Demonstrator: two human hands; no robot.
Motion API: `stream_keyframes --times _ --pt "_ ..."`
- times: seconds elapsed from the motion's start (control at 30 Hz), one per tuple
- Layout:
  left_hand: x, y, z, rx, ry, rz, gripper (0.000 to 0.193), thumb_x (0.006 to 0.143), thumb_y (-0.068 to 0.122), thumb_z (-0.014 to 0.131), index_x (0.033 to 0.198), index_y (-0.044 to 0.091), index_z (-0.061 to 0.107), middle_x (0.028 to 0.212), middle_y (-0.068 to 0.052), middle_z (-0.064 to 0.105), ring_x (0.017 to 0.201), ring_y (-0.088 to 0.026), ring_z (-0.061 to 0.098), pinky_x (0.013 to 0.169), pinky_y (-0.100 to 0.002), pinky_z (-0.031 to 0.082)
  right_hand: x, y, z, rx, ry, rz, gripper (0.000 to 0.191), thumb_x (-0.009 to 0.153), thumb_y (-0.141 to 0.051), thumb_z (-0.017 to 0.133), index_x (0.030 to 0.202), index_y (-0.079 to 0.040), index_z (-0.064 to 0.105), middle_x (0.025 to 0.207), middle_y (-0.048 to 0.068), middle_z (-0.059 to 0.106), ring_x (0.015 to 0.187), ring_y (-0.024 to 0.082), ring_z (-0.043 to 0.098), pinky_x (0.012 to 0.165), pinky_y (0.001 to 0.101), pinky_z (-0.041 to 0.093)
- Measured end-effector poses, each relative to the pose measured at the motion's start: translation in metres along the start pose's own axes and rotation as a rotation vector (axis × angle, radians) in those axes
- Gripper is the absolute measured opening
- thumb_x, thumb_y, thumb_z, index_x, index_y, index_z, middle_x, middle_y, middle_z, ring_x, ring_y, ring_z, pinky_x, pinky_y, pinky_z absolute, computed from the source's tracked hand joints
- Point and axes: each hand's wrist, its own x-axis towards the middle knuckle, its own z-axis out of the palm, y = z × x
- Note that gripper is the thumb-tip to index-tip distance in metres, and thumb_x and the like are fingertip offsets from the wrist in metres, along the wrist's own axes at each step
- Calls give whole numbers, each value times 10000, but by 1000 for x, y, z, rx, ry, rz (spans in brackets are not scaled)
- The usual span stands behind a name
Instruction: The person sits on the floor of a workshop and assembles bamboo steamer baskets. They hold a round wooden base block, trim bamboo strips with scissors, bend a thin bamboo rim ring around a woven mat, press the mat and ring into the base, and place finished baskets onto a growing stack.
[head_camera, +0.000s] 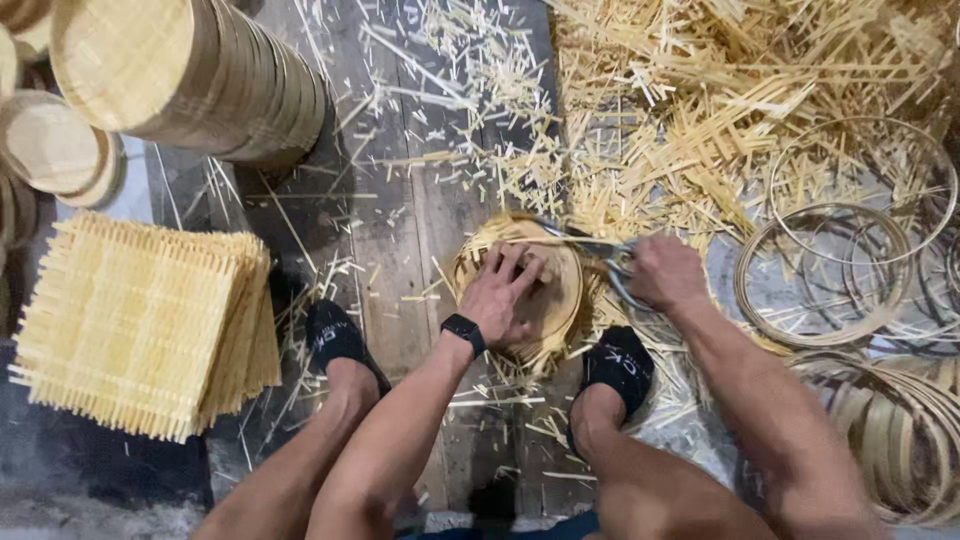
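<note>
From the head camera, the left hand (503, 293) lies flat and spread, fingers fanned wide, pressing down on a round woven bamboo tray (555, 290) that sits on the wooden floor (400, 240) between the person's two feet. A black watch (464, 331) sits on that wrist. The right hand (667, 272) is curled closed around the handles of a pair of scissors (600, 252), just to the right of the tray. The scissors run roughly level across the picture, their blades pointing left over the tray's far rim, toward the left hand's fingertips; whether the blades are parted I cannot tell. The tray lies flat, with loose strip ends sticking out around its edge, mostly on the near and left sides.

Both feet wear black socks (336, 335) with a small pale mark on each, one below and left of the left hand, the other just below the right hand.

Well to the left of the left hand lies a stack of square woven mats (140, 325). Beyond it, further up and left, a tall pile of finished round trays (200, 75) leans on its side. To the right of the right hand lie thin bamboo hoops (820, 275), some overlapping. Above both hands spreads a heap of cut bamboo offcuts (700, 110), with scattered slivers across the floor boards.
</note>
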Motion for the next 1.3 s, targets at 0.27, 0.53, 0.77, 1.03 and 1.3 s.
stream_keyframes --times 0.27,0.53,0.77,1.03,1.3 --pt "-1 -13 8 56 -26 64 907 691 164 843 1518 252 481 1605 -82 379 1493 -464 280 1175 -570 339 -2 -11 4 -40 340 -148 565 734 -493 701 997 6 656 944 211 659 950 368 638 845 467 557" --pt "0 33 27 -63 333 -512 930 701 592 810 1463 155 503 1453 -186 454 1392 -452 324 1104 -712 207 -4 -1 -9 -37 63 -63 510 885 -508 692 1028 -19 669 982 192 652 967 343 631 837 484 540" --pt "-5 28 22 43 276 -265 976 655 529 792 1491 129 485 1389 -125 594 1342 -454 353 1103 -687 224 4 -16 -9 -72 -58 10 528 893 -481 672 1166 -30 642 984 177 655 916 302 651 825 448 559" --pt "-4 20 13 33 158 -166 1018 613 516 812 1497 143 472 1364 -102 604 1377 -430 347 1136 -640 215 12 -16 5 -174 352 -165 530 791 -514 679 947 -8 671 845 171 619 805 296 615 749 459 546" --pt "-5 2 9 48 -13 -20 1039 590 537 817 1507 208 454 1427 -83 567 1408 -447 349 1166 -653 171 14 -11 -5 -140 334 -241 434 793 -421 681 1007 -44 660 948 151 651 922 296 635 821 449 552"
